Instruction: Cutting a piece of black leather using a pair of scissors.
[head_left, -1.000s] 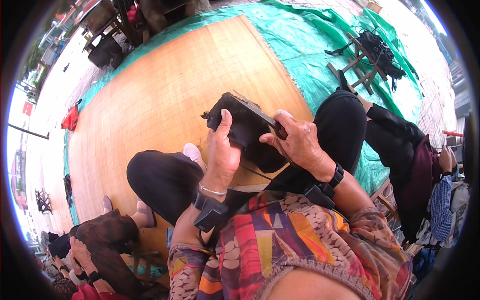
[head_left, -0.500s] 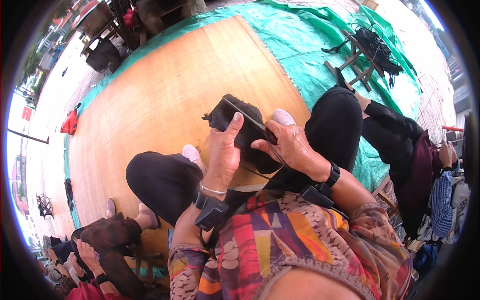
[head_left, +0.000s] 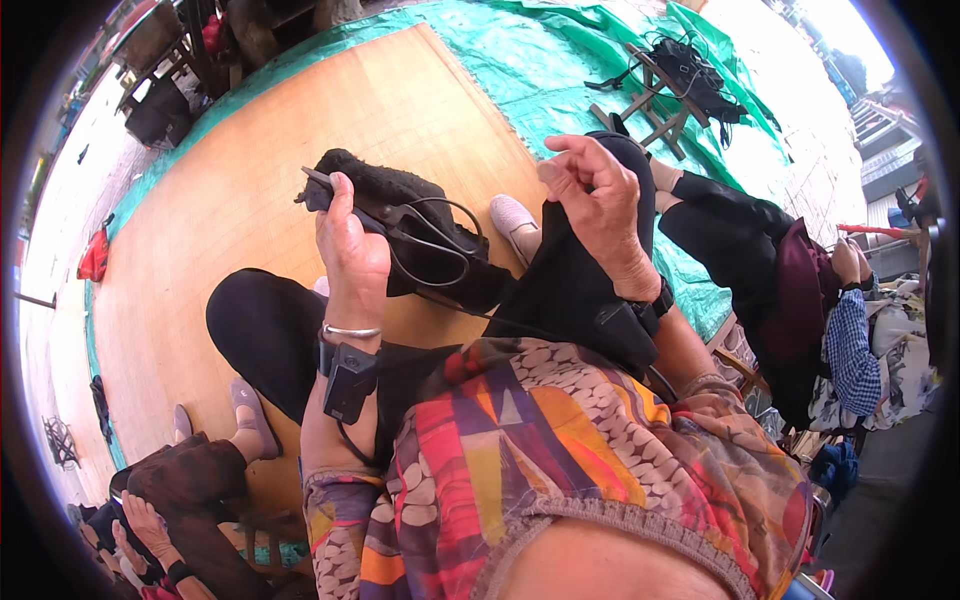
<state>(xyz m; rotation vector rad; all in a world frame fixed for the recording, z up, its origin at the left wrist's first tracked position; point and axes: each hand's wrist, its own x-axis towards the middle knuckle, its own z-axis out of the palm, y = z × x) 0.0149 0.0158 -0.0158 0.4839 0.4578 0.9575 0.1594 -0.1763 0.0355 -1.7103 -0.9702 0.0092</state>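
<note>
Clamping dark, loop-handled metal scissors [head_left: 388, 215] to fuzzy black cloth [head_left: 400, 183] between the knees [head_left: 255, 310], the left hand [head_left: 352, 245] is steadying both, as any next move probably requires, while the curled, seemingly empty right hand [head_left: 602, 200] is hovering apart.

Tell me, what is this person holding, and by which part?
The left hand holds scissors by the blades, not the handles, and a black cloth near its left end. Nothing shows in the right hand, though something tiny could be hidden.
</note>
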